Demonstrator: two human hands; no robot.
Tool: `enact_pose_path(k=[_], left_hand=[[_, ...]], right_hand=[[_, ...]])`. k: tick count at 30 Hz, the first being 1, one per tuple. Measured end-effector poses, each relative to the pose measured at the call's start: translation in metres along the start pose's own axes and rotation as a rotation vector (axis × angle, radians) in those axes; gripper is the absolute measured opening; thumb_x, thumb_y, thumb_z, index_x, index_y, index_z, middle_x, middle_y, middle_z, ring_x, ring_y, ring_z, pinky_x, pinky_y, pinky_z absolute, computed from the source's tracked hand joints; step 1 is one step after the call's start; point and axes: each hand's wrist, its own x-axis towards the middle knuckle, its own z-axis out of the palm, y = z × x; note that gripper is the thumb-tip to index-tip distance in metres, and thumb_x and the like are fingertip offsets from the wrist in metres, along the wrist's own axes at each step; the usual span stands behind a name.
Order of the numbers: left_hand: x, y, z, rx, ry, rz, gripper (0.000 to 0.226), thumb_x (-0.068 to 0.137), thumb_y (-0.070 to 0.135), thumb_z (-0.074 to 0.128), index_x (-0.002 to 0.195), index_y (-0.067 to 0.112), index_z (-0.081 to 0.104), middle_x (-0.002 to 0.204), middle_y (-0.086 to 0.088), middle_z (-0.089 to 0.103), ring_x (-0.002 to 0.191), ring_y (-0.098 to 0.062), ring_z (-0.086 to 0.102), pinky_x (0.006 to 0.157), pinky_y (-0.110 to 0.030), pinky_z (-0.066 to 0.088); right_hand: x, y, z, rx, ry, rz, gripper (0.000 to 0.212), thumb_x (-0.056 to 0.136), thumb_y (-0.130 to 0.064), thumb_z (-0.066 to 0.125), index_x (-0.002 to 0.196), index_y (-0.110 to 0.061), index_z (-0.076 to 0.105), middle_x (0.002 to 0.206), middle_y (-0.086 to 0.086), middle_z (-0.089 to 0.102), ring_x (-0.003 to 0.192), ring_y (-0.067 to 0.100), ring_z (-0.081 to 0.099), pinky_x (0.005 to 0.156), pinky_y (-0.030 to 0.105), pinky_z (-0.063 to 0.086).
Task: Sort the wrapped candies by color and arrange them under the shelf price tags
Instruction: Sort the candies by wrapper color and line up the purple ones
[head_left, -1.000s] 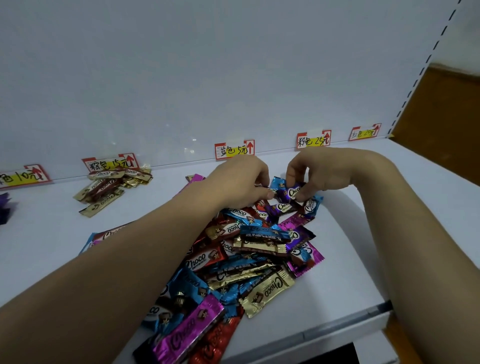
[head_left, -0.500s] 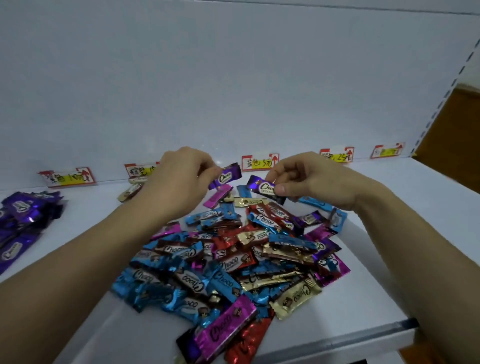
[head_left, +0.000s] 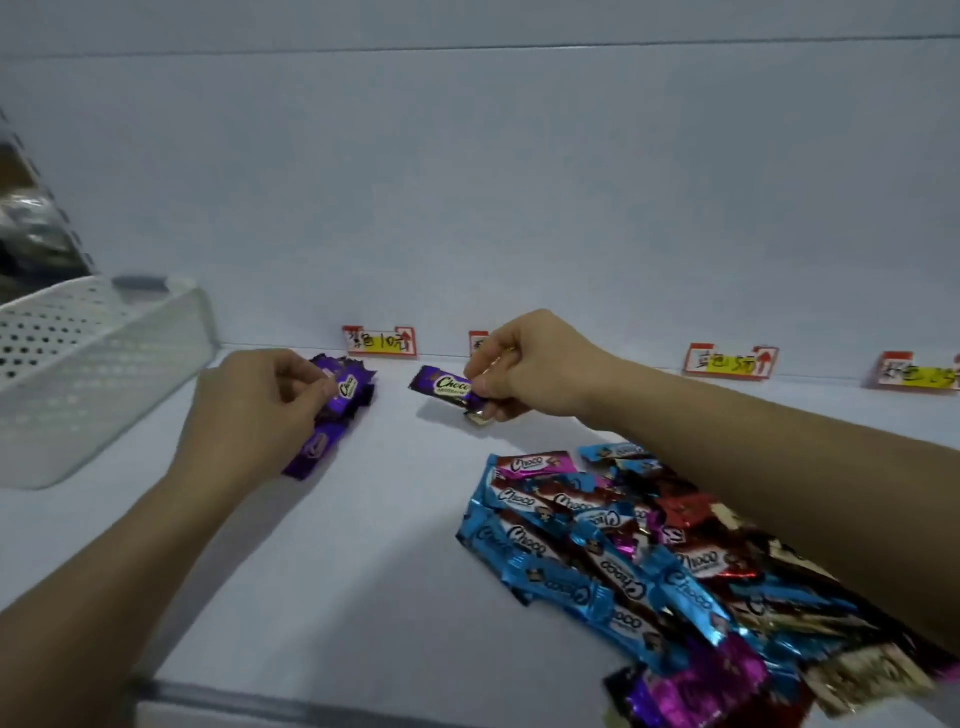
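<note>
Head view: right hand (head_left: 524, 364) gripping purple candy (head_left: 444, 385) half-hides second tag (head_left: 477, 340); pile (head_left: 597, 551) cropped.

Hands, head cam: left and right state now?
Left hand: closed, pinching a purple candy at the purple pile.
Right hand: closed, pinching a second purple candy.

basket (head_left: 104, 364) far L, sorted candies (head_left: 332, 415) mid, candy pile (head_left: 623, 561) R, price tags (head_left: 379, 341) behind
</note>
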Motion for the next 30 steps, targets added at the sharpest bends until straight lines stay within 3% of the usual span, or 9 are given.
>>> enact_pose_path(k=[3, 7, 11, 13, 15, 20, 25, 30], left_hand=[[0.009, -0.029, -0.013, -0.004, 0.050, -0.106, 0.009, 0.087, 0.025, 0.073, 0.079, 0.021, 0.074, 0.067, 0.007, 0.069, 0.067, -0.015, 0.067, 0.062, -0.029, 0.046], [0.015, -0.056, -0.017, -0.044, 0.042, -0.191, 0.009, 0.085, 0.025, 0.072, 0.076, 0.022, 0.074, 0.065, 0.003, 0.071, 0.068, -0.019, 0.070, 0.071, -0.035, 0.057], [0.017, -0.063, -0.016, -0.027, 0.062, -0.214, 0.015, 0.083, 0.032, 0.074, 0.071, 0.022, 0.072, 0.064, 0.005, 0.070, 0.067, -0.017, 0.069, 0.068, -0.032, 0.055], [0.018, -0.063, -0.016, 0.046, 0.054, -0.196, 0.020, 0.084, 0.035, 0.071, 0.070, 0.021, 0.071, 0.065, 0.004, 0.069, 0.070, -0.017, 0.067, 0.063, -0.029, 0.049], [0.017, -0.064, -0.019, 0.145, 0.055, -0.150, 0.026, 0.088, 0.041, 0.067, 0.071, 0.021, 0.071, 0.069, 0.003, 0.068, 0.074, -0.021, 0.065, 0.065, -0.031, 0.048], [0.010, -0.062, -0.030, 0.247, 0.093, 0.003, 0.023, 0.091, 0.043, 0.062, 0.083, 0.023, 0.071, 0.066, 0.008, 0.063, 0.070, -0.023, 0.061, 0.065, -0.034, 0.046], [0.003, -0.036, -0.018, 0.315, -0.045, 0.416, 0.017, 0.090, 0.035, 0.065, 0.098, 0.021, 0.070, 0.084, 0.006, 0.057, 0.078, -0.019, 0.055, 0.068, -0.033, 0.042], [-0.001, 0.019, 0.011, 0.256, -0.144, 0.571, 0.032, 0.094, 0.041, 0.059, 0.119, 0.023, 0.066, 0.110, 0.008, 0.061, 0.103, -0.016, 0.056, 0.086, -0.034, 0.047]], right_hand=[[0.035, -0.021, 0.037, -0.046, -0.039, 0.018, 0.005, 0.092, -0.001, 0.069, 0.090, -0.005, 0.071, 0.077, 0.017, 0.074, 0.062, 0.019, 0.072, 0.060, 0.028, 0.060], [0.068, -0.043, 0.075, 0.018, -0.026, 0.022, 0.015, 0.089, 0.001, 0.070, 0.078, -0.007, 0.068, 0.078, 0.019, 0.073, 0.072, 0.029, 0.073, 0.071, 0.036, 0.063], [0.085, -0.054, 0.100, 0.006, 0.034, 0.015, 0.003, 0.087, -0.003, 0.073, 0.084, -0.003, 0.070, 0.080, 0.020, 0.075, 0.070, 0.028, 0.073, 0.077, 0.041, 0.063], [0.089, -0.055, 0.107, -0.079, 0.058, -0.009, 0.011, 0.086, -0.011, 0.075, 0.087, 0.000, 0.074, 0.080, 0.019, 0.076, 0.077, 0.030, 0.076, 0.078, 0.042, 0.063], [0.092, -0.054, 0.108, -0.150, 0.067, -0.022, 0.021, 0.085, -0.022, 0.078, 0.082, -0.001, 0.074, 0.077, 0.016, 0.076, 0.076, 0.028, 0.075, 0.077, 0.040, 0.063], [0.075, -0.045, 0.075, -0.203, 0.113, -0.081, 0.024, 0.091, -0.032, 0.073, 0.080, -0.011, 0.070, 0.072, 0.009, 0.076, 0.057, 0.015, 0.067, 0.054, 0.026, 0.055], [0.023, -0.016, 0.011, -0.687, 0.052, -0.377, 0.008, 0.095, -0.026, 0.063, 0.103, -0.024, 0.067, 0.087, -0.011, 0.064, 0.078, 0.005, 0.061, 0.069, 0.022, 0.046], [-0.034, 0.027, -0.050, -0.765, 0.041, -0.319, 0.017, 0.097, -0.026, 0.063, 0.114, -0.029, 0.065, 0.104, -0.013, 0.063, 0.091, 0.005, 0.060, 0.071, 0.014, 0.040]])
